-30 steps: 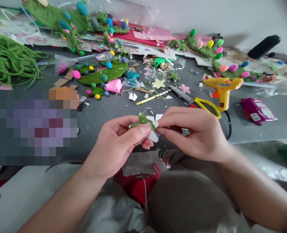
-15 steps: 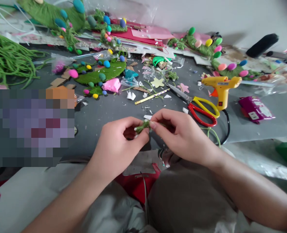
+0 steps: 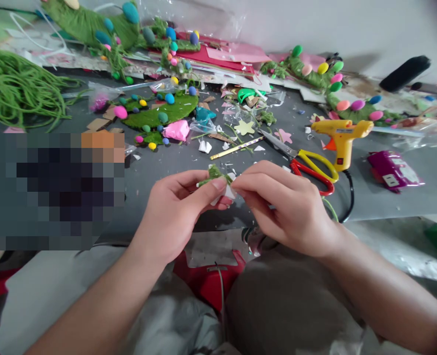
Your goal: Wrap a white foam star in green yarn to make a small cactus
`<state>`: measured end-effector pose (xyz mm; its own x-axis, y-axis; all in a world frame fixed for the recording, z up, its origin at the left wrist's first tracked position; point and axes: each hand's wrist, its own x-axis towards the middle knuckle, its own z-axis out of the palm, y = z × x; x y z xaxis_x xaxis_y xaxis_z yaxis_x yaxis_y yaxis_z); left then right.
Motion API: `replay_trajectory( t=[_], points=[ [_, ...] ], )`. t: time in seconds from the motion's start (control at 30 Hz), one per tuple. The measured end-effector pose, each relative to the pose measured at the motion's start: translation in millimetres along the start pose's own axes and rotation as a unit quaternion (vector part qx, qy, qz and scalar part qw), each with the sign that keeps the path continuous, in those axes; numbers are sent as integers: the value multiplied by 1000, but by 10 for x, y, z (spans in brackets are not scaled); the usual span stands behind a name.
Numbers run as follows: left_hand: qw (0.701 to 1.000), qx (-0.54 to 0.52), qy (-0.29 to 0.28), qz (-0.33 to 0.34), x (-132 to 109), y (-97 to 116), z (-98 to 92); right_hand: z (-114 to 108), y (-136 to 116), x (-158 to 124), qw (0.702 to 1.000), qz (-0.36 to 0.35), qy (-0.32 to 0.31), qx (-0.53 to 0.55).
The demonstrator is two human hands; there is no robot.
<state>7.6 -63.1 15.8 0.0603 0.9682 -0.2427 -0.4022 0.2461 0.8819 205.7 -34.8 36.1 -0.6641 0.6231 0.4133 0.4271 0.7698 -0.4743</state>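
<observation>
Between the thumb and fingers of my left hand (image 3: 172, 209) is a small white piece wrapped in green yarn (image 3: 214, 173); its white edges stick out past the wrapping. Just to the right of it, my right hand (image 3: 290, 209) is closed in a pinch, its fingertips at the yarn beside the piece. Most of the strand is hidden by those fingers. Beyond the right hand lie scissors (image 3: 316, 181) with one red and one yellow handle. A loop of green yarn (image 3: 330, 209) shows past the right wrist.
A yellow glue gun (image 3: 343, 135) stands behind the scissors, its black cord curving down. Heaped green yarn (image 3: 20, 93) is at left. A green felt leaf shape (image 3: 155, 116), a pencil (image 3: 236, 148), a purple packet (image 3: 394, 170) and paper scraps cover the table.
The wrapped piece has turned in my left hand, showing more white below the thumb. My right hand has rolled over, its knuckles now higher. The view has shifted slightly.
</observation>
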Motion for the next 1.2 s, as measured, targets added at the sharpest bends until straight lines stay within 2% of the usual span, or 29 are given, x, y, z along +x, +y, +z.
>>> replay_trajectory(
  t=[0.1, 0.17, 0.27, 0.37, 0.43, 0.53, 0.63, 0.73, 0.9, 1.0, 1.1, 1.2],
  points=[
    [1000, -26, -2, -16, -4, 19, 8, -26, -4, -6, 1000, -7, -9, -19],
    [999, -29, -10, -21, -3, 26, 7, -39, -12, 10, 1000, -2, 0, 13],
    [999, -26, -40, -18, -3, 18, -10, -64, 3, 48, 994, 47, 5, 94],
    [997, -7, -81, -10, -11, -10, -40, -101, 80, 76, 985, 94, -35, 143],
    [995, 24, -97, -11, -20, -19, -60, -128, 152, 82, 982, 89, -64, 154],
    [988, 107, -108, -31, -30, -4, -73, -160, 229, 79, 986, 46, -84, 136],
    [977, 190, -84, -43, -32, 14, -60, -161, 215, 68, 992, 49, -87, 77],
    [964, 261, -41, -22, -29, 3, -37, -124, 131, 62, 991, 108, -67, 45],
    [940, 337, 0, 53, -24, -19, 18, -22, 16, 72, 967, 226, -34, 110],
    [923, 372, 32, 88, -23, -8, 56, 34, -4, 83, 949, 267, -20, 165],
    [926, 362, 53, 96, -18, 4, 64, 66, -13, 86, 949, 253, -5, 186],
    [955, 283, 49, 74, 4, -13, 29, 58, -8, 72, 977, 160, 12, 137]
  ],
)
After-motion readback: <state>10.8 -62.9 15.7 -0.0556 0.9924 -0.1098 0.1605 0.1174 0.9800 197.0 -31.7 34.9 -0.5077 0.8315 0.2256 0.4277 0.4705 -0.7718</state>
